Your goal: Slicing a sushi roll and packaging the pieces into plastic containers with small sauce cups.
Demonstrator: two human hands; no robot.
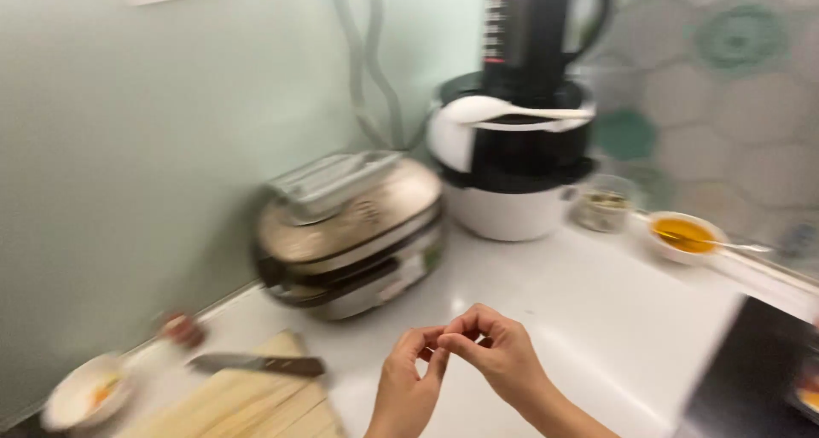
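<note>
Both hands (456, 365) — fingers (439, 340) pinched together

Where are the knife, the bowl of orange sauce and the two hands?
knife (256, 365), head view, on the middle of the blade.
bowl of orange sauce (685, 235), head view, on the sauce inside it.
left hand (409, 387), head view, on its back.
right hand (503, 353), head view, on its back.

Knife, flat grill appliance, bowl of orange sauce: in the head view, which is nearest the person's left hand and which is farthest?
From the left hand:
1. Knife, just to its left on the wooden cutting board.
2. Flat grill appliance, behind it against the wall.
3. Bowl of orange sauce, far right at the back.
</note>
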